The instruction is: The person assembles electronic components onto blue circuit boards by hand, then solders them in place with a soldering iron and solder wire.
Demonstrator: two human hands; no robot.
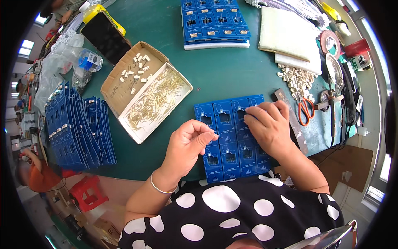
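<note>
Right fingers [259,113] pressing blue circuit panel [230,141], left fingers [203,133] pinched shut

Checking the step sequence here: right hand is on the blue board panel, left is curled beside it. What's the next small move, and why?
Probably press the part down into the slot. The right hand has its fingertips on the top edge of the blue board panel, seemingly seating a small white piece. The left hand rests curled on the panel, so it can steady it. Whether it holds spare parts cannot be seen.

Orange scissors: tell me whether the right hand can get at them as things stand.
Probably yes. The orange scissors lie uncovered on the green table just beyond the right hand, with nothing between them.
</note>
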